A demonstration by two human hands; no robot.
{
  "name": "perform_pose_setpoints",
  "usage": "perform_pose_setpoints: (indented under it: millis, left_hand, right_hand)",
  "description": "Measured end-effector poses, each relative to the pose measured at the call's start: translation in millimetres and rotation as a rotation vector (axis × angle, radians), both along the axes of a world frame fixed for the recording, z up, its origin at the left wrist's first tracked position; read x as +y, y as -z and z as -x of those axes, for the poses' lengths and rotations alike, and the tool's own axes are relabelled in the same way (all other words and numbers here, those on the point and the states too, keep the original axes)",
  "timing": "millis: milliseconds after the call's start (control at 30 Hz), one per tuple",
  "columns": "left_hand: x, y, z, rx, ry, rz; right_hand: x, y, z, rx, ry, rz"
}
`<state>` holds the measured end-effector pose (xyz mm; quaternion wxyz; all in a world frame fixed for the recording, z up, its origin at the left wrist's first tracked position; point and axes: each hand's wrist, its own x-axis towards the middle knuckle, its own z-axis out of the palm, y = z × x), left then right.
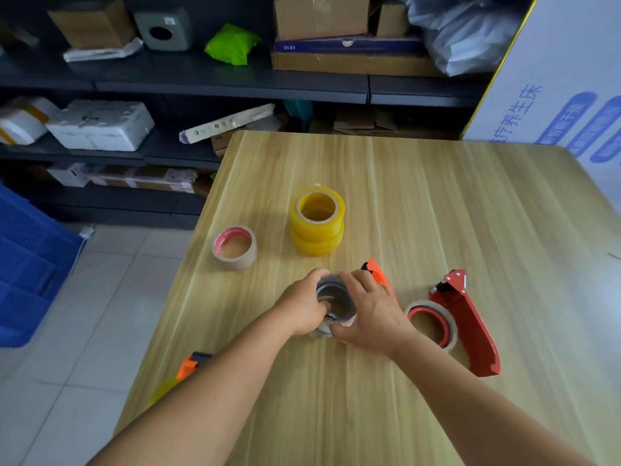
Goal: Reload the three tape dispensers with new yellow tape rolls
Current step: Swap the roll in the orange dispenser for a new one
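Two yellow tape rolls (317,220) stand stacked at the middle of the wooden table (437,203). Just in front of them lies an orange dispenser (379,273), mostly hidden by my hands. My left hand (302,306) and my right hand (371,309) both grip the grey roll (336,299) sitting in that dispenser. A red dispenser (465,317) lies to the right with a nearly used-up roll (431,322) in it. A third orange dispenser (192,364), holding a yellow roll, peeks out beside my left forearm at the table's left edge.
A brown tape roll with a red core (234,247) lies on the table left of the yellow stack. Dark shelves with boxes and parcels (100,124) stand behind. A blue crate (30,264) sits on the tiled floor at left, a white printed board (564,95) at right.
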<state>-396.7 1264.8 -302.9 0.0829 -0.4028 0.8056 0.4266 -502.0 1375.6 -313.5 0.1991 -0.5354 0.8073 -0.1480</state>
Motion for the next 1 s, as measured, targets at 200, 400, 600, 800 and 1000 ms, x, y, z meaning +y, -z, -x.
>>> perform_pose_setpoints:
  millis: [200,400,600,800,1000]
  left_hand:
    - [7,5,1,0.009,-0.130,0.011]
    - [9,4,1,0.001,-0.160,0.103]
    - [15,0,1,-0.017,-0.201,0.131]
    - [12,0,0,0.069,-0.094,-0.058]
    - [11,5,-4,0.084,-0.007,-0.203]
  right_hand:
    - [1,-5,-5,-0.018,-0.015,-0.120]
    - [2,-8,-6,-0.028,-0.001,-0.086]
    - [4,-9,-9,-0.030,-0.014,-0.101]
    - [6,-7,-2,-0.060,0.008,-0.074]
    - [6,-10,0,-0.040,0.018,-0.083]
